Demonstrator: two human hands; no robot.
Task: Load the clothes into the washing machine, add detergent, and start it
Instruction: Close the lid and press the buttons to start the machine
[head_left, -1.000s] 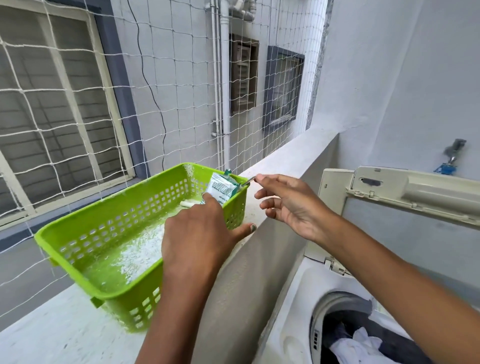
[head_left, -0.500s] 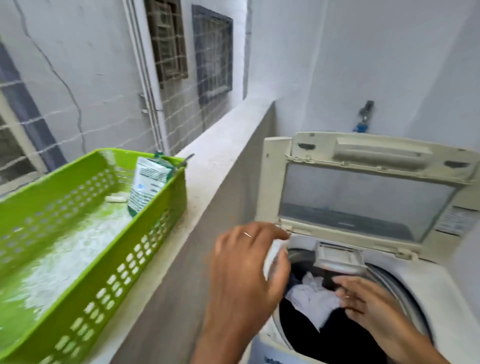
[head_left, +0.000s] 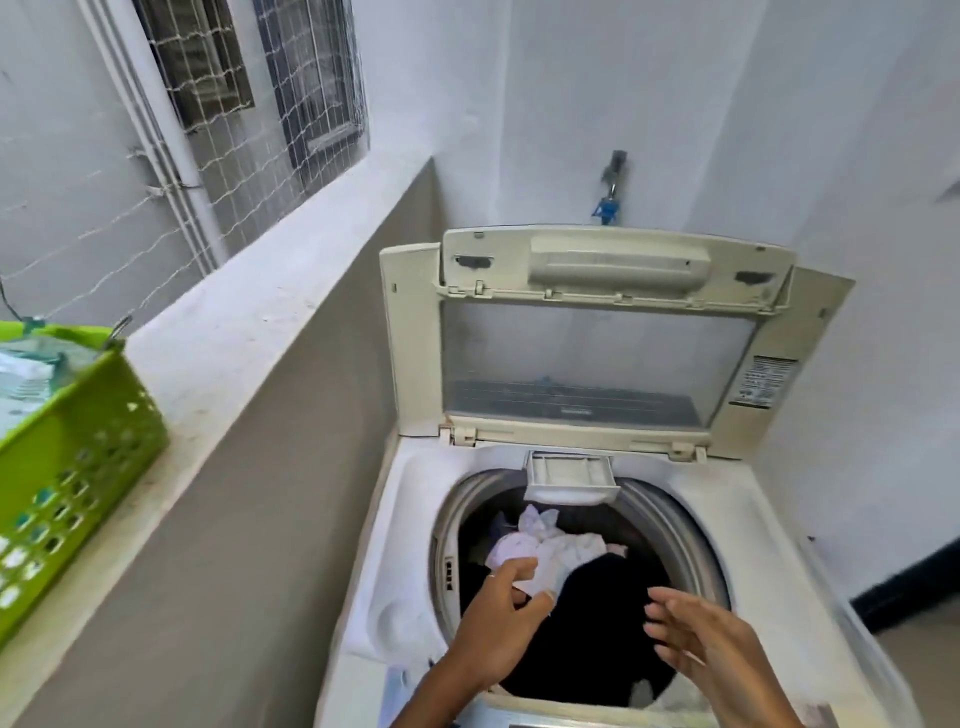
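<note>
The top-loading washing machine (head_left: 769, 545) stands with its lid (head_left: 597, 358) raised. In the drum lie white clothes (head_left: 550, 551) and dark clothes (head_left: 608, 608). My left hand (head_left: 498, 629) hovers over the drum's left side with loosely curled fingers near the white cloth; I see nothing gripped in it. To its right, my right hand (head_left: 696, 639) is held over the dark clothes with straight fingers, empty. The detergent packet (head_left: 31, 364) sits in the green basket (head_left: 78, 447) at the far left, with a spoon handle (head_left: 117, 332) sticking up beside it.
The basket stands on a pale ledge (head_left: 249, 332) along the left wall, netting and windows behind it. A small white tray (head_left: 569, 478) hangs at the drum's back rim. A tap (head_left: 613, 182) sticks out of the wall above the lid.
Both hands left the packet and spoon at the basket and came down over the drum. My view swung right and down onto the machine.
</note>
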